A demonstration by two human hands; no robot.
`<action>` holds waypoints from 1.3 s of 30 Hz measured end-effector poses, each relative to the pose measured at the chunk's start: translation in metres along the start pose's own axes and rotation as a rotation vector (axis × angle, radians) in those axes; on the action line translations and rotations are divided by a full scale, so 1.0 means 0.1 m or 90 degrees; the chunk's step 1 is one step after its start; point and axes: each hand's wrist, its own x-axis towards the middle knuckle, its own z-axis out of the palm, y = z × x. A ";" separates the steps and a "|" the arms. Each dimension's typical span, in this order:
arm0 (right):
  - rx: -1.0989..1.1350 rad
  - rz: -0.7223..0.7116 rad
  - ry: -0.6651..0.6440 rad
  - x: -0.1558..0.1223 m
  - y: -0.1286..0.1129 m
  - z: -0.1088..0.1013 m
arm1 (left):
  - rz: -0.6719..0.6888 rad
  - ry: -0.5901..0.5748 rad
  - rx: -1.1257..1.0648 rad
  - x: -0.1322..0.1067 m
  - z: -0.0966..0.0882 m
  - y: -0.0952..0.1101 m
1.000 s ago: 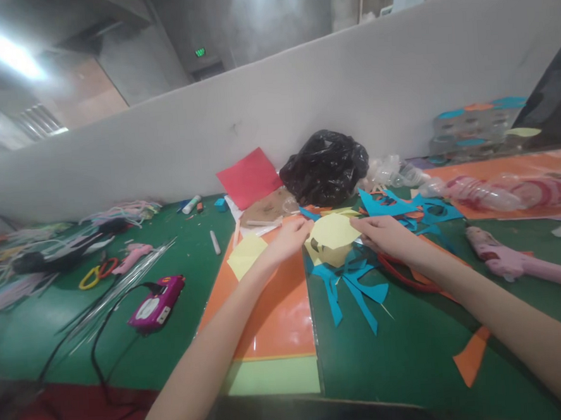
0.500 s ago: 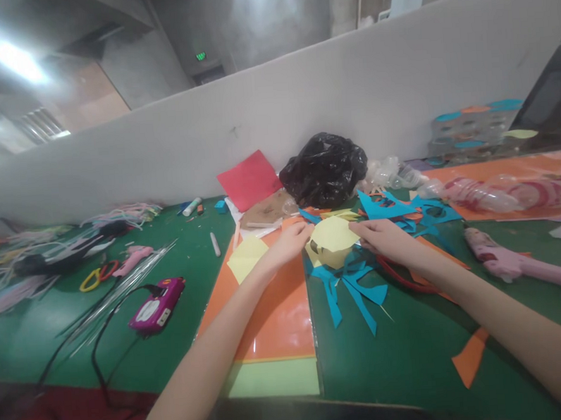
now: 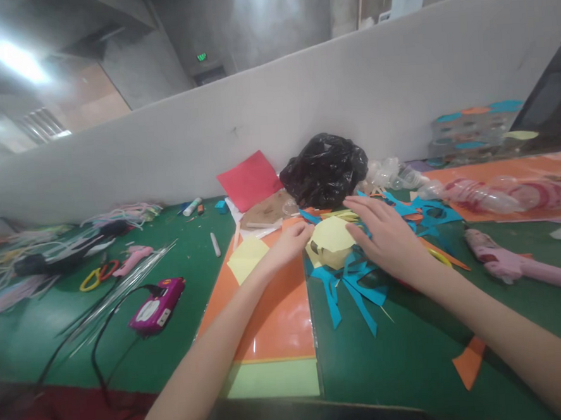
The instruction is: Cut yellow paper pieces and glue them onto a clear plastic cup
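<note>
A pale yellow piece of cut paper (image 3: 333, 233) with angled edges is held up in the middle, over the scraps. My left hand (image 3: 294, 241) pinches it at its left edge. On the other side, my right hand (image 3: 384, 235) has its fingers stretched and spread, with the thumb close to the paper's right edge; whether it touches I cannot tell. Below lie blue paper scraps (image 3: 359, 297). Beneath my right wrist a yellow curved handle (image 3: 439, 255) shows in part. To the left, a yellow paper square (image 3: 245, 261) rests on an orange sheet (image 3: 278, 327).
A purple power box (image 3: 158, 306) with a black cable stands left, near glue sticks (image 3: 142, 275) and a pink glue gun (image 3: 134, 260). Behind are a black plastic bag (image 3: 325, 169) and red paper (image 3: 250, 180). Another pink glue gun (image 3: 499, 260) and plastic bottles (image 3: 483, 194) lie right.
My right hand has let go of the paper's right edge and spread its fingers, shifting slightly upward. My left hand keeps its pinch, and the paper has barely moved.
</note>
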 end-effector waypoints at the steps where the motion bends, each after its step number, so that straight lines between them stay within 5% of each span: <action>1: -0.013 -0.047 -0.007 0.00 -0.04 0.01 | 0.000 0.000 -0.005 0.00 0.00 0.00; 9: -0.051 -0.160 -0.154 -0.11 -0.20 0.20 | 0.004 0.016 0.039 0.01 0.02 0.02; 28: -0.075 -0.141 -0.120 -0.12 -0.19 0.20 | -0.028 0.020 -0.039 0.01 0.04 -0.02; 33: -0.083 -0.096 -0.053 -0.09 -0.19 0.13 | 0.034 0.116 -0.041 0.02 0.05 -0.05; 39: -0.072 -0.139 -0.150 -0.15 -0.13 0.23 | 0.181 0.278 0.136 0.01 0.07 -0.02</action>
